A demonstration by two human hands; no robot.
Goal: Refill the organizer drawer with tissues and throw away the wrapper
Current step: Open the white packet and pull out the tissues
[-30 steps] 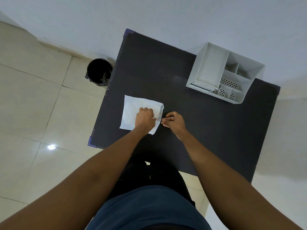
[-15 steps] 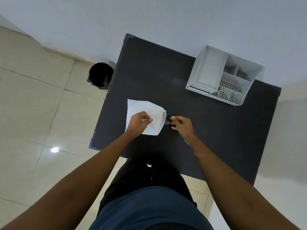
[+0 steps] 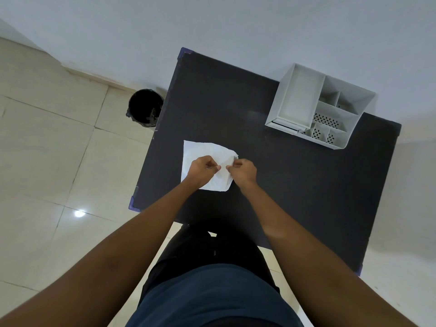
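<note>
The right hand (image 3: pixel 243 171) has been brought back onto the tissue pack (image 3: pixel 208 166), right beside the left hand (image 3: pixel 203 169). The top of the pack is pinched shut in both hands, side by side. The wrapper is likely being torn open. The organizer (image 3: pixel 316 112) waits far up and right of the grip.

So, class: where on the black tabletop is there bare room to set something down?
Free: the wide strip between the white tissue pack and the white plastic organizer; also the black table's near right part. Crowded: around both hands, left hand and right hand, at the pack.
</note>
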